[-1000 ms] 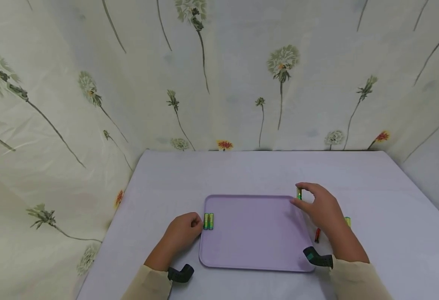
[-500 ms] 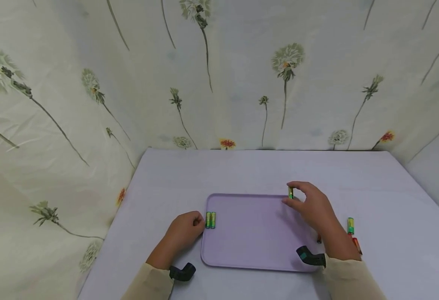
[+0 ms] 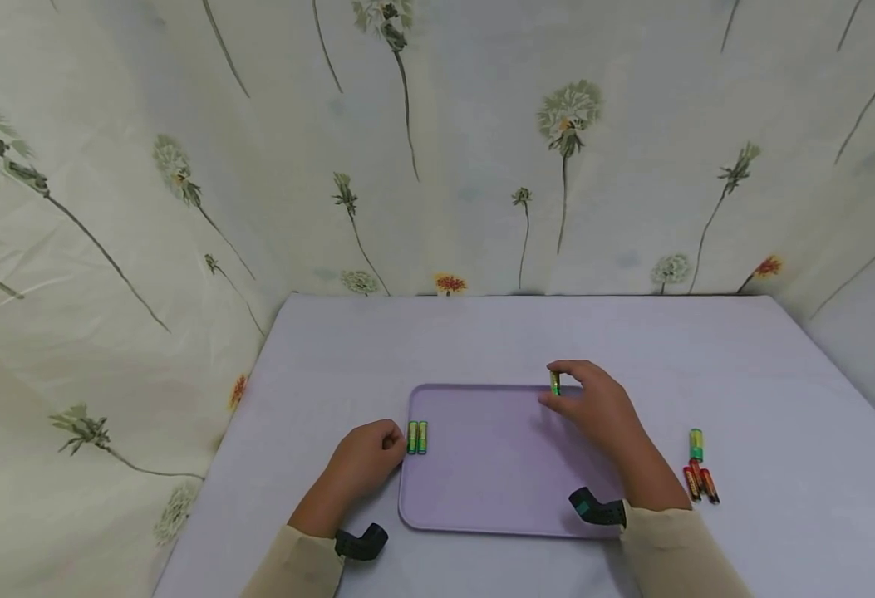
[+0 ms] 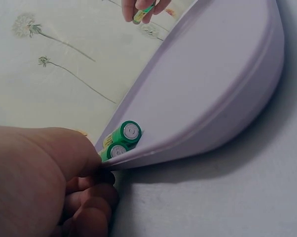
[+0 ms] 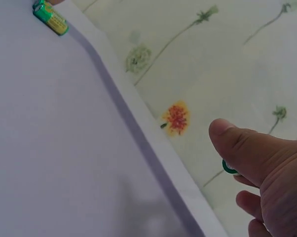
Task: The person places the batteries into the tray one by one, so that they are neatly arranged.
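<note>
My right hand (image 3: 603, 417) pinches a green-and-yellow battery (image 3: 555, 383) upright between thumb and fingers, over the far edge of a lilac tray (image 3: 497, 473). In the right wrist view the thumb (image 5: 242, 148) hides most of it, and only a green rim end shows. My left hand (image 3: 366, 457) is at the tray's left edge, fingers curled. The left wrist view has its thumb over the rim and the fingers below, gripping the tray. Just inside that edge, two green-and-yellow batteries (image 4: 126, 132) lie side by side, their flat ends toward the near side.
Right of the tray, a green-and-yellow battery (image 3: 696, 444) lies on the white table (image 3: 796, 432), with several red batteries (image 3: 695, 482) close in front of it. A floral cloth (image 3: 467, 149) hangs behind the table. Each wrist wears a black camera mount (image 3: 362, 542).
My right hand has moved left with the battery, from the tray's far right corner along its far edge. The batteries on the right are now uncovered. My left hand has stayed in place.
</note>
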Demonstrator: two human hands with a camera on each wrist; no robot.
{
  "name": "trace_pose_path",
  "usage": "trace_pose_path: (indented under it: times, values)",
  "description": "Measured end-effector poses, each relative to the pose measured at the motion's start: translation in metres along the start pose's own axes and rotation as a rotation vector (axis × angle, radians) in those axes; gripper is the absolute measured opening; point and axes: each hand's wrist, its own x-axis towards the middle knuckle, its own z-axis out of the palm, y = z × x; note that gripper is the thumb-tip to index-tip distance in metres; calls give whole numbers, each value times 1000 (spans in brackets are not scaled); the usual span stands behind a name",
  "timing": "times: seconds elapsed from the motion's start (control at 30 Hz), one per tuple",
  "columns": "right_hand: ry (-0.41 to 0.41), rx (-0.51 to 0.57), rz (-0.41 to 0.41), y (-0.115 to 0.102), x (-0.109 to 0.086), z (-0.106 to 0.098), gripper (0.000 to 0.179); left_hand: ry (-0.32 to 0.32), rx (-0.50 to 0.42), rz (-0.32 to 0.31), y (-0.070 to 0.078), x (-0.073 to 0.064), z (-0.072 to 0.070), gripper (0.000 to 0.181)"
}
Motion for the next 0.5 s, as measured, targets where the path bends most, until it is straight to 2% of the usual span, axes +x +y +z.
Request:
trace_pose_path:
  times: [0.5]
  values:
    - [-45,41,7,-18,5,21,57,1,-8,23,-2,0,0,14]
